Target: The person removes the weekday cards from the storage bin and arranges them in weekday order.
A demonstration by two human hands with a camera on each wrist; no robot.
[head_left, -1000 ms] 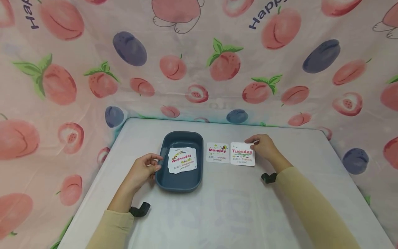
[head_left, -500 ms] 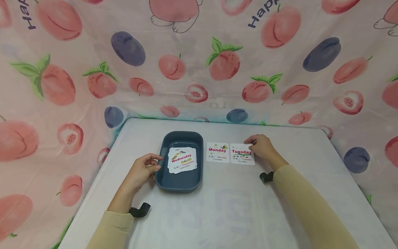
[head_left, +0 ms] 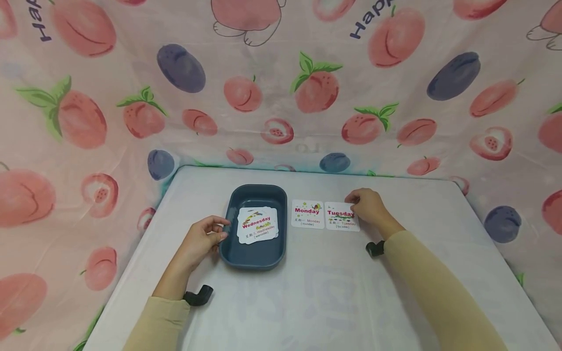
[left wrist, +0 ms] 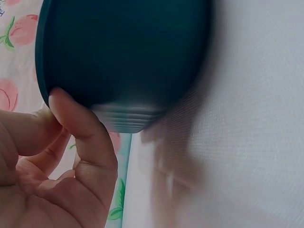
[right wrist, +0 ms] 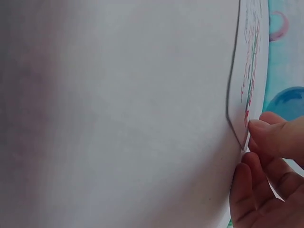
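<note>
My left hand [head_left: 203,241] grips the left rim of a dark blue rectangular tray [head_left: 252,256]; in the left wrist view a thumb and finger pinch the tray's edge [left wrist: 42,52]. A small pile of white cards lies inside, with a Wednesday card [head_left: 257,225] on top. Right of the tray, a Monday card [head_left: 308,214] lies flat on the table. Beside it, nearly level with it, is a Tuesday card [head_left: 341,219]. My right hand [head_left: 368,207] pinches this card at its upper right edge; in the right wrist view the thumb lies over the card's edge [right wrist: 242,95].
A white cloth covers the table [head_left: 325,297]. Behind and beside it hangs a pink curtain [head_left: 281,63] printed with peaches and plums. Dark wrist-worn cameras stick out from both sleeves, one by the left wrist [head_left: 199,295].
The Tuesday card has shifted very slightly, its lower edge now closer in line with the Monday card's. My right wrist has moved a little left. My left hand and the tray have stayed put.
</note>
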